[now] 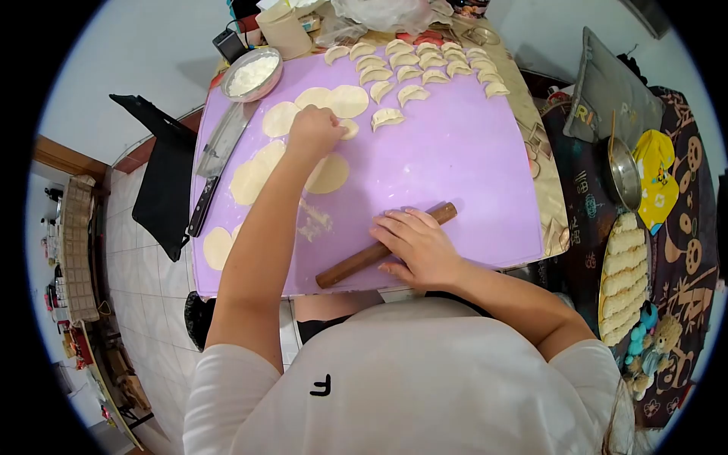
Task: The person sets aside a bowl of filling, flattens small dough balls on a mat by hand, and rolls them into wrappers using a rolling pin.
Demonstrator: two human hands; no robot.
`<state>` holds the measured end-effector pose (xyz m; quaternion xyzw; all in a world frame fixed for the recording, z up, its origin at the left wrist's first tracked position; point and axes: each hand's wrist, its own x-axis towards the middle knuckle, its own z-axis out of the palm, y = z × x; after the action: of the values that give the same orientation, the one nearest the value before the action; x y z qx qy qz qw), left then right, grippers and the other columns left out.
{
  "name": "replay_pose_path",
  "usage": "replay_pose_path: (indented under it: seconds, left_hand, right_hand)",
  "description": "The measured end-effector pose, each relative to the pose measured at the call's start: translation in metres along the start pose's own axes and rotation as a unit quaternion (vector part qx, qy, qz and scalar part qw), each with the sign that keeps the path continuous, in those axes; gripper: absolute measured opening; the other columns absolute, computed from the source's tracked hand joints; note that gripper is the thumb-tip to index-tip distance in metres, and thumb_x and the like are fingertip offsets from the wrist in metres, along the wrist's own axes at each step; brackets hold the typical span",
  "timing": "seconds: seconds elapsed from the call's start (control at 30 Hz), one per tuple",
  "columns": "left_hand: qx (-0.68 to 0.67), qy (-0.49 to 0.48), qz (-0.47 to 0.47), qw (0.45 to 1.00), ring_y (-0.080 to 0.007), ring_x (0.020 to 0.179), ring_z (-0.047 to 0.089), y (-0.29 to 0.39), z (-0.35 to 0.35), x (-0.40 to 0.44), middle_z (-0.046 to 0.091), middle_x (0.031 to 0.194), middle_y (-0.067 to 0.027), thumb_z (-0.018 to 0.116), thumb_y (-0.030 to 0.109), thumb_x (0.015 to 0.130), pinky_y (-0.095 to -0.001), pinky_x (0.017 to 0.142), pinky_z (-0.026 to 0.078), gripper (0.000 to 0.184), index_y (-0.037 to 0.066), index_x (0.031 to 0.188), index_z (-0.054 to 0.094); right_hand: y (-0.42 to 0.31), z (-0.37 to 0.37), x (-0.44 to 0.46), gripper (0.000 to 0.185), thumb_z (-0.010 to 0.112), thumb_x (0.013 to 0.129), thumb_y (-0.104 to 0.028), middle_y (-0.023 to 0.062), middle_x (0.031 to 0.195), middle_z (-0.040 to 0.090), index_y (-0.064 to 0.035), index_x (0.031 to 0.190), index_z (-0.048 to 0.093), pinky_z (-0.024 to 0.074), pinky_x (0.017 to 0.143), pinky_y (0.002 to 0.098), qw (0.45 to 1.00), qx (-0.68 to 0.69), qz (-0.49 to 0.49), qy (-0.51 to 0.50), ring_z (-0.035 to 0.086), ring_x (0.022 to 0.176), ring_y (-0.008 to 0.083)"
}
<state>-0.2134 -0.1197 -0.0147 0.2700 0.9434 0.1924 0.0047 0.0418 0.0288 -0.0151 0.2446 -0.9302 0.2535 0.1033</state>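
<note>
My left hand reaches over the purple mat with its fingers curled down among the dough wrappers. A small dough piece lies right at its fingertips; what the fingers pinch, if anything, is hidden. Around that hand are flat round wrappers, such as one at the back and one nearer me. My right hand rests over a wooden rolling pin, which lies slanted near the mat's front edge. Loose flour is scattered between the hands.
Several folded dumplings stand in rows at the back right. A bowl of flour sits at the back left, with a cleaver along the left edge. To the right are a metal pan and a tray of dumplings.
</note>
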Motion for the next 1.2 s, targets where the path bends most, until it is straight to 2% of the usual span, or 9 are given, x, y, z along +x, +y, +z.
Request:
replay_pose_path:
  seconds: [0.13, 0.23, 0.43, 0.6, 0.7, 0.8, 0.9, 1.1, 1.2]
  left_hand:
    - [-0.133, -0.056, 0.010, 0.989, -0.0249, 0.075, 0.065, 0.015, -0.005, -0.022, 0.067, 0.084, -0.0142, 0.074, 0.020, 0.074, -0.0356, 0.067, 0.050, 0.025, 0.003, 0.091, 0.067]
    - [-0.390, -0.016, -0.057, 0.919, -0.0188, 0.071, 0.064, -0.010, -0.022, -0.052, 0.066, 0.079, -0.0119, 0.072, 0.015, 0.075, -0.0330, 0.061, 0.049, 0.021, 0.001, 0.090, 0.066]
    - [-0.204, -0.091, -0.153, 0.963, -0.0174, 0.075, 0.066, -0.079, -0.051, -0.136, 0.069, 0.082, -0.0130, 0.069, 0.010, 0.079, -0.0335, 0.063, 0.050, 0.021, 0.001, 0.097, 0.066]
    - [-0.221, -0.008, -0.055, 0.974, -0.0243, 0.087, 0.067, -0.002, -0.049, -0.165, 0.070, 0.092, -0.0133, 0.067, 0.007, 0.080, -0.0360, 0.077, 0.052, 0.017, 0.001, 0.096, 0.066]
    - [-0.063, 0.096, 0.154, 0.981, -0.0303, 0.096, 0.062, -0.009, -0.033, -0.194, 0.067, 0.105, -0.0112, 0.067, 0.003, 0.079, -0.0397, 0.083, 0.051, 0.016, 0.004, 0.095, 0.066]
    - [-0.098, -0.022, 0.204, 0.974, -0.0352, 0.111, 0.057, -0.012, -0.035, -0.219, 0.062, 0.118, -0.0124, 0.072, 0.007, 0.075, -0.0422, 0.090, 0.049, 0.028, 0.006, 0.102, 0.065]
    - [-0.071, 0.086, 0.216, 0.970, -0.0380, 0.127, 0.047, 0.012, -0.025, -0.200, 0.053, 0.134, -0.0142, 0.068, 0.017, 0.083, -0.0480, 0.102, 0.042, 0.038, 0.013, 0.119, 0.061]
    - [0.123, 0.009, 0.181, 0.976, -0.0404, 0.145, 0.019, 0.044, 0.020, -0.154, 0.023, 0.155, -0.0213, 0.047, 0.050, 0.095, -0.0606, 0.115, 0.016, 0.062, 0.020, 0.148, 0.038]
    - [0.099, 0.018, 0.218, 0.971, -0.0432, 0.144, 0.020, 0.040, 0.021, -0.163, 0.026, 0.154, -0.0242, 0.047, 0.056, 0.092, -0.0598, 0.115, 0.016, 0.064, 0.023, 0.147, 0.040]
  right_hand:
    - [0.001, 0.006, -0.005, 0.051, 0.075, 0.076, -0.026, 0.0132, 0.125, 0.055, -0.0039, 0.118, 0.057, 0.0357, 0.105, 0.0479, 0.999, 0.000, -0.016, 0.040, 0.049, 0.121, 0.0302]
    - [0.002, 0.009, -0.009, 0.047, 0.075, 0.076, -0.025, 0.0112, 0.121, 0.056, -0.0053, 0.115, 0.059, 0.0361, 0.104, 0.0477, 0.999, -0.004, -0.017, 0.046, 0.051, 0.118, 0.0296]
    - [-0.001, 0.009, -0.008, 0.039, 0.073, 0.077, -0.023, 0.0091, 0.115, 0.058, -0.0071, 0.110, 0.060, 0.0368, 0.102, 0.0468, 0.998, -0.004, -0.004, 0.057, 0.053, 0.112, 0.0291]
    - [-0.002, 0.011, -0.008, 0.038, 0.073, 0.077, -0.021, 0.0089, 0.113, 0.059, -0.0071, 0.109, 0.061, 0.0384, 0.099, 0.0456, 0.997, -0.014, -0.011, 0.072, 0.054, 0.110, 0.0293]
    - [-0.001, 0.010, -0.012, 0.037, 0.074, 0.075, -0.019, 0.0078, 0.112, 0.060, -0.0081, 0.108, 0.061, 0.0398, 0.096, 0.0453, 0.997, 0.000, -0.008, 0.080, 0.055, 0.107, 0.0289]
    - [0.000, 0.010, -0.014, 0.038, 0.075, 0.074, -0.017, 0.0061, 0.113, 0.060, -0.0099, 0.109, 0.061, 0.0407, 0.092, 0.0450, 0.997, 0.017, -0.007, 0.075, 0.056, 0.105, 0.0279]
    - [0.000, 0.013, -0.016, 0.038, 0.076, 0.072, -0.016, 0.0059, 0.108, 0.059, -0.0102, 0.107, 0.062, 0.0417, 0.089, 0.0435, 0.995, 0.019, -0.011, 0.093, 0.056, 0.101, 0.0277]
    - [-0.001, 0.008, -0.014, 0.032, 0.076, 0.071, -0.013, 0.0067, 0.096, 0.055, -0.0081, 0.100, 0.063, 0.0437, 0.084, 0.0412, 0.994, 0.015, -0.030, 0.102, 0.055, 0.094, 0.0281]
    - [0.002, 0.011, -0.011, 0.031, 0.076, 0.070, -0.012, 0.0068, 0.096, 0.054, -0.0077, 0.098, 0.064, 0.0442, 0.082, 0.0404, 0.993, 0.038, -0.049, 0.104, 0.054, 0.092, 0.0278]
